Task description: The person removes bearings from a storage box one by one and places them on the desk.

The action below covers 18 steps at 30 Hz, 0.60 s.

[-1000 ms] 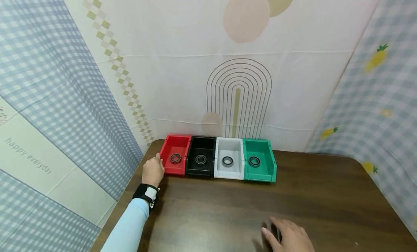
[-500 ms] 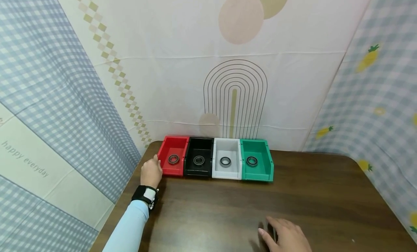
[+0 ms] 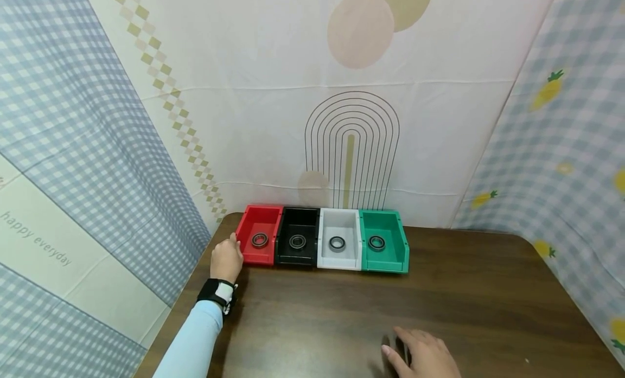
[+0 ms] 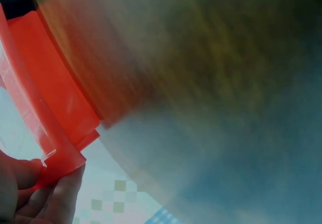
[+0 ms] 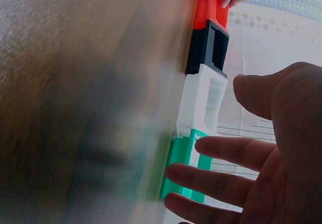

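My left hand [image 3: 227, 258] holds the left wall of the red bin [image 3: 261, 218], the leftmost of a joined row. In the left wrist view, thumb and fingers pinch a corner of that red bin [image 4: 53, 93]. Beside it stand a black bin [image 3: 300, 219], a white bin [image 3: 339, 220] and a green bin [image 3: 381, 223]. One ball bearing lies flat in each, such as the bearing [image 3: 254, 241] in the red one. My right hand [image 3: 422, 356] hovers near the table's front, fingers spread and holding nothing. Its open palm [image 5: 297, 133] shows in the right wrist view.
The bins stand at the back of a brown wooden table [image 3: 464, 291], against a patterned cloth backdrop [image 3: 244, 134]. Blue checked cloth [image 3: 88, 123] hangs at the left, and similar cloth is on the right. A tiny pale speck lies on the table's right part.
The head view has shifted slightly, so everything sits a little further left in it. Both hands and the bins look otherwise unmoved.
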Motion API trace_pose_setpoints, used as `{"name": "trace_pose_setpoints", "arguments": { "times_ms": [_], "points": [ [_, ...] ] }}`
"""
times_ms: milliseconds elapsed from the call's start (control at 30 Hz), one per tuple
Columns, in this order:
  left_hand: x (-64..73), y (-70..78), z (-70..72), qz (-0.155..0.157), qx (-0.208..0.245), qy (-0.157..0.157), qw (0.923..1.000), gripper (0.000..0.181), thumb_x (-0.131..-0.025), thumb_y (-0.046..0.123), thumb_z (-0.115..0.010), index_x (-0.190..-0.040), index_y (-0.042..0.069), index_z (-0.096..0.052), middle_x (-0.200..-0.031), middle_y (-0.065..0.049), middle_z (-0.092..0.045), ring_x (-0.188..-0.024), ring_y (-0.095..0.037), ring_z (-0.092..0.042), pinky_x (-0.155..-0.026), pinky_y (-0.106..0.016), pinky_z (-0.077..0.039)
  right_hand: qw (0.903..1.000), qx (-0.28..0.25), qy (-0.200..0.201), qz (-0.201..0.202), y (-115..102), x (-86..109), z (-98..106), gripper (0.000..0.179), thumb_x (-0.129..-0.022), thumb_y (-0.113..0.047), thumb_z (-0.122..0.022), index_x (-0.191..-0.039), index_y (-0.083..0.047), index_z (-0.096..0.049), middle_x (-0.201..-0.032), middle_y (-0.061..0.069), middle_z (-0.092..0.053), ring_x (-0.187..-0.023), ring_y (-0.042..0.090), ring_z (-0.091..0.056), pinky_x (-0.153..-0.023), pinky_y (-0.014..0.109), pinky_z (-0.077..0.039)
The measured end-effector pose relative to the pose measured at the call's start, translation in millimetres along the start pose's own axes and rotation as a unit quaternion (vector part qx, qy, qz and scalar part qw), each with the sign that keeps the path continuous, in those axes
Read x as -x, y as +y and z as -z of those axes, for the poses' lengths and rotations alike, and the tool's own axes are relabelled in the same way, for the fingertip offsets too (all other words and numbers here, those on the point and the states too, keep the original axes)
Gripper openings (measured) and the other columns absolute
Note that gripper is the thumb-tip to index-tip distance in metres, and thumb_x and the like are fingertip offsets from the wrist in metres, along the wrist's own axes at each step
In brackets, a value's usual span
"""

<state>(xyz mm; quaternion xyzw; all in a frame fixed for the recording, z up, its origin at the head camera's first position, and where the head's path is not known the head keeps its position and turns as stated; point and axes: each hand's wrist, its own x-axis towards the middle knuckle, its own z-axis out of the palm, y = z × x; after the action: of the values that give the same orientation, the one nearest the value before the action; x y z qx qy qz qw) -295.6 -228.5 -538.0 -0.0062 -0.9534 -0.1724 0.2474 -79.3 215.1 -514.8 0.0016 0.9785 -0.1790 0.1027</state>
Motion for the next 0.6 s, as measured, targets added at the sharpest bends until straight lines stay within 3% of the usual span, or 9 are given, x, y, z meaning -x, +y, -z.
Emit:
{"name": "trace_pose_setpoints", "arguments": {
  "times_ms": [233,600],
  "points": [
    [0.7,2.4,2.1,-0.002,0.007,-0.001,1.0,0.027,-0.103,0.005,-0.065,-0.121,-0.014,-0.067,-0.093,-0.033,-0.075,-0.083,-0.053,-0.073,-0.076,-0.064,-0.061,0.9998,-0.003,-0.017,-0.009,-4.3,-2.5,1.6,0.072,-0.094,-0.071,-0.067,-0.133,-0.011,-0.074,-0.128,0.011,-0.077,-0.122,0.039,-0.07,-0.107,0.067,-0.05],
    [0.3,0.4,0.3,0.007,0.016,0.002,0.9998,0.025,-0.103,0.005,-0.065,-0.119,-0.014,-0.067,-0.094,-0.033,-0.076,-0.082,-0.054,-0.073,-0.076,-0.065,-0.06,0.9984,0.01,0.047,0.032,-18.5,-6.1,6.8,0.06,-0.097,-0.06,-0.071,-0.131,-0.012,-0.075,-0.128,0.009,-0.078,-0.122,0.035,-0.071,-0.107,0.065,-0.051]
  ]
}}
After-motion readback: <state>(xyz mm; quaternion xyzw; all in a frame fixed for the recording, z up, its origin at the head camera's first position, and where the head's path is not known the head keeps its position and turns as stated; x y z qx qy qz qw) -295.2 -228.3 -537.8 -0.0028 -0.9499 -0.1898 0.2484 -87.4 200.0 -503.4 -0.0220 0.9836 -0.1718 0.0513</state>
